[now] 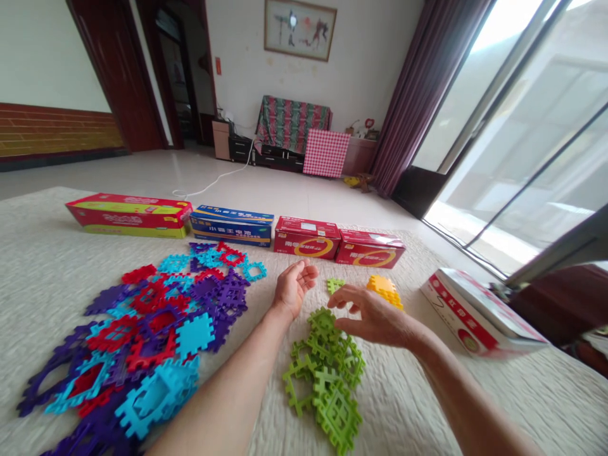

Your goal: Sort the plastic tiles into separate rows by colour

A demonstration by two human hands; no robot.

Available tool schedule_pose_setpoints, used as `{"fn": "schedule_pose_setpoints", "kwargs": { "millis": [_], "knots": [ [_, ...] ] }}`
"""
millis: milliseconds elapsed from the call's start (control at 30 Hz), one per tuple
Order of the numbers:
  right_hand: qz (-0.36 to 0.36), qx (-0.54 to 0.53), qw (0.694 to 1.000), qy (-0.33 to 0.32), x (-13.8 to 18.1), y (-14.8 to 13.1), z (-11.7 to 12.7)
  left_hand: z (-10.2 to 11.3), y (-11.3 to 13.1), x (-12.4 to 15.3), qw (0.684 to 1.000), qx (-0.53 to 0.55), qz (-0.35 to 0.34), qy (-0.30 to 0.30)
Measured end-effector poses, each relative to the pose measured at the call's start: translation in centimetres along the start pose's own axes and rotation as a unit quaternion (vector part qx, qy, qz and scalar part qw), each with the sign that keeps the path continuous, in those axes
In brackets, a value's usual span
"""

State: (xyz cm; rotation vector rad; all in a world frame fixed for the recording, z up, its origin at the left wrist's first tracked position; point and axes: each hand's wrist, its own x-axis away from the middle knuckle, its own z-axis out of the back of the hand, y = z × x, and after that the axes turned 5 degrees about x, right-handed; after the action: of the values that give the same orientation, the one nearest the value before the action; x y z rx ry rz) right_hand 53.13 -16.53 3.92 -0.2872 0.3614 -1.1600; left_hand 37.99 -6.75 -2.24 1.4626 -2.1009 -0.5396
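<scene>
My left hand (293, 290) hovers just past the green pile, its palm turned inward and fingers loosely curled, holding nothing. Opposite it, my right hand (373, 315) hangs with bent, parted fingers and nothing visible in them. Below the hands lies a heap of green interlocking plastic pieces (338, 415) with notched edges. One separate green piece (335, 285) rests beyond, between the two hands. A stack of yellow interlocking pieces (384, 290) sits behind my right hand, partly covered by it. Left of my left arm spreads a mixed pile of light-blue (194, 335), red (116, 333) and purple pieces (232, 291).
Along the far side of the pale, textured cover (408, 405) stand a red and lime-green box (133, 215), a blue box (232, 227) and two red boxes (308, 238). A white and red box (479, 313) stands at right, near the glass doors (517, 139).
</scene>
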Motion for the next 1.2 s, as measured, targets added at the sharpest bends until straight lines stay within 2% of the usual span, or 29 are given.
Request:
{"fn": "schedule_pose_setpoints", "kwargs": {
  "millis": [133, 267, 400, 567, 633, 733, 833, 933, 1200],
  "knots": [
    [0.006, -0.015, 0.999, 0.038, -0.2, -0.7, -0.6, 0.0, 0.0, 0.0, 1.0, -0.004, -0.003, -0.001],
    [0.024, -0.025, 0.999, 0.028, -0.8, -1.5, -1.6, 0.0, 0.0, 0.0, 1.0, -0.003, -0.001, -0.004],
    [0.002, -0.01, 0.999, 0.04, -1.1, -2.0, -2.2, 0.0, -0.1, 0.0, 1.0, -0.007, -0.002, -0.001],
    [-0.013, -0.05, 0.996, 0.073, -1.1, -1.4, -2.0, 0.0, -0.1, 0.0, 1.0, -0.01, -0.003, -0.003],
    [-0.04, -0.072, 0.992, 0.098, -1.1, -0.5, -1.8, 0.0, -0.1, -0.1, 1.0, -0.009, -0.003, -0.002],
    [-0.09, -0.075, 0.976, 0.181, -1.3, 1.3, -1.4, 0.1, -0.1, -0.1, 1.0, -0.01, -0.003, -0.006],
    [-0.116, -0.023, 0.959, 0.257, -1.6, 3.3, -1.3, 0.1, -0.1, 0.0, 1.0, -0.009, -0.003, -0.009],
    [-0.131, 0.065, 0.948, 0.282, -1.9, 4.3, -1.5, 0.1, -0.1, 0.1, 1.0, -0.009, -0.001, -0.011],
    [-0.139, 0.248, 0.936, 0.208, -3.2, 4.0, -2.4, 0.2, -0.2, 0.0, 1.0, -0.02, -0.003, -0.011]
  ]
}}
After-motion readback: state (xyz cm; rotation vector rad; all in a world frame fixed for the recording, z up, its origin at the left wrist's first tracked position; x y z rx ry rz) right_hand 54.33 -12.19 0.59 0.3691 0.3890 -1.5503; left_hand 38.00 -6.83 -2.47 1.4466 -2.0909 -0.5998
